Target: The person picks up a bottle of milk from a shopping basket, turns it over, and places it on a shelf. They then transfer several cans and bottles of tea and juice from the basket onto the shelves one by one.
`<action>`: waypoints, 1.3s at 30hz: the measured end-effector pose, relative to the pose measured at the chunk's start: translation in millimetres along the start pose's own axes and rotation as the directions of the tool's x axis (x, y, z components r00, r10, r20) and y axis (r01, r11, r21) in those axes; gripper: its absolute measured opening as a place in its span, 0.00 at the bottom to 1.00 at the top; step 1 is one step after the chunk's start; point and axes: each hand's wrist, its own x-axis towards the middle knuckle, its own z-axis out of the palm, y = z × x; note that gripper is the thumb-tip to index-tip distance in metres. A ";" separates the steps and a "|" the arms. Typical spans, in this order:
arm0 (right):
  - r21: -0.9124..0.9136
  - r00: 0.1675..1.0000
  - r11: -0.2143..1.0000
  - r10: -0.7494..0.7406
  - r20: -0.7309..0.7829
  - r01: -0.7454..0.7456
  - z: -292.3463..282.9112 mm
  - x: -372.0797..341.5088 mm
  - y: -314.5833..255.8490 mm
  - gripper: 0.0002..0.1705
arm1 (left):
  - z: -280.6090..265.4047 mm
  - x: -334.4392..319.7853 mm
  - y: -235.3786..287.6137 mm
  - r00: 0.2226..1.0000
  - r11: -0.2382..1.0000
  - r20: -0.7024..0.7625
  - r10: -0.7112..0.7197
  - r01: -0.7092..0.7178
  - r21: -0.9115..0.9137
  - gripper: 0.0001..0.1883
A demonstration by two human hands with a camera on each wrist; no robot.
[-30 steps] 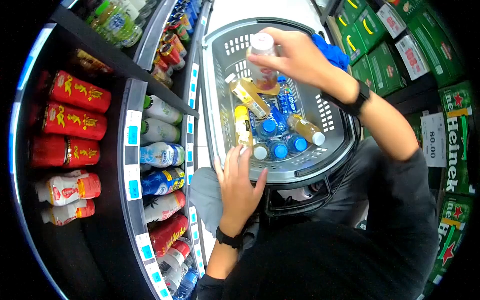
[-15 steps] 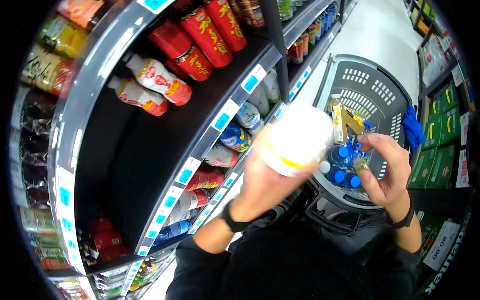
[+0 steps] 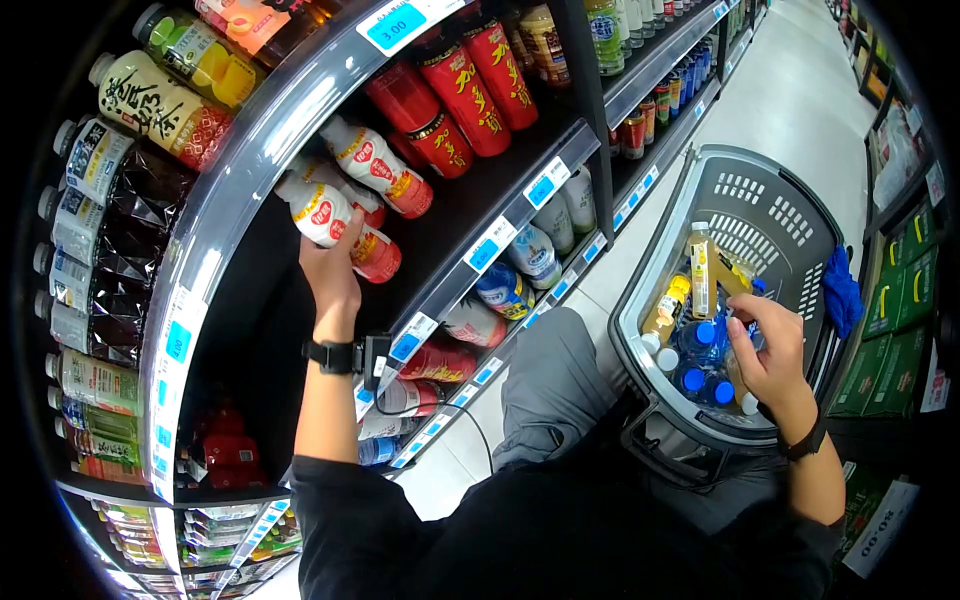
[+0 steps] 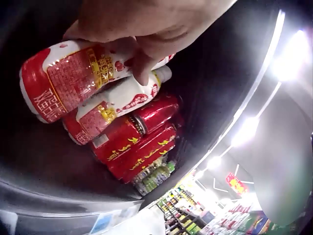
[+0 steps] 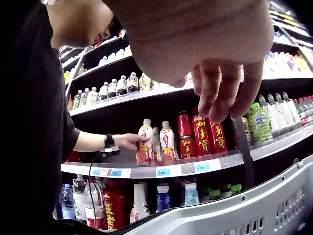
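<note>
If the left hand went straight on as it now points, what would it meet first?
Past the held bottle, the left hand would probably meet the neighbouring white-and-red bottle first, though depth is unclear.
</note>
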 end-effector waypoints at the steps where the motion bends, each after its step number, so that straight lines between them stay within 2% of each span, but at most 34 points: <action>1: 0.000 1.000 1.000 0.021 -0.008 -0.021 0.2 -0.4 1.7 0.08 | -1.8 5.9 -6.3 1.000 1.000 -0.003 0.019 -0.019 0.017 0.22; 5: -0.004 0.999 0.999 0.036 -0.018 -0.036 -0.4 0.3 4.6 0.07 | -7.7 21.3 -19.3 0.999 0.999 0.048 0.010 -0.008 -0.053 0.21; 9: 0.007 0.998 0.998 0.056 0.003 -0.056 -2.0 2.2 5.3 0.05 | -3.6 28.5 -30.2 0.999 0.998 0.033 0.002 0.000 -0.064 0.23; 14: 0.019 0.997 0.998 0.067 0.026 -0.068 -2.2 3.4 6.1 0.03 | 4.7 37.7 -33.7 0.996 0.993 0.017 0.087 -0.085 -0.083 0.36; 18: 0.022 0.995 0.996 0.087 0.042 -0.088 -2.6 3.6 6.6 0.03 | -0.6 50.4 -37.8 0.996 0.997 0.080 0.037 -0.031 -0.075 0.39; 21: 0.017 0.994 0.995 0.093 0.059 -0.095 -1.6 2.5 7.6 0.03 | -5.1 50.1 -33.0 0.993 0.999 0.112 -0.040 0.044 -0.028 0.43; 23: 0.013 0.993 0.995 0.100 0.060 -0.100 -2.2 2.3 8.2 0.03 | -6.3 46.5 -20.8 0.994 0.994 -0.007 0.106 -0.105 0.031 0.48; 24: 0.007 0.994 0.996 0.094 0.053 -0.094 -2.7 2.3 7.1 0.03 | -14.7 53.7 -14.9 0.972 0.920 -0.043 0.232 -0.205 0.335 0.47; 26: -0.001 0.995 0.996 0.091 0.040 -0.091 -2.9 2.4 7.5 0.03 | -21.2 64.9 10.4 0.959 0.960 -0.051 0.278 -0.275 0.061 0.36; 28: 0.024 0.996 0.996 0.088 0.024 -0.089 -1.5 2.0 8.1 0.03 | -63.6 110.7 8.0 0.967 0.882 0.048 0.251 -0.249 0.401 0.34; 29: 0.025 0.996 0.996 0.090 0.023 -0.090 -1.4 2.7 8.1 0.03 | -49.8 108.4 28.1 0.987 0.880 -0.055 0.152 -0.110 0.462 0.36; 30: 0.023 0.996 0.996 0.083 0.031 -0.084 -1.4 2.9 7.8 0.03 | -57.5 120.0 27.0 0.987 0.880 -0.051 0.151 -0.111 0.463 0.36; 31: 0.021 0.996 0.997 0.078 0.038 -0.079 -1.5 2.6 7.7 0.03 | -78.0 141.3 24.5 0.950 0.710 0.084 0.300 -0.281 0.646 0.32; 32: 0.020 0.996 0.996 0.081 0.036 -0.082 -2.0 2.4 8.2 0.03 | -98.4 162.8 21.6 0.881 0.478 0.246 0.405 -0.433 0.764 0.28; 33: 0.015 0.996 0.996 0.084 0.040 -0.084 -2.4 1.9 8.6 0.03 | -106.9 173.8 19.8 0.785 0.204 0.421 0.455 -0.551 0.809 0.24; 36: 0.011 0.994 0.995 0.103 0.037 -0.104 -2.7 -0.1 10.6 0.03 | -108.8 196.4 23.1 0.798 -0.015 0.540 0.270 -0.557 0.831 0.25; 39: 0.012 0.991 0.992 0.128 0.028 -0.128 -2.8 -1.4 12.2 0.04 | -103.7 212.2 22.0 0.812 -0.074 0.557 0.172 -0.553 0.830 0.25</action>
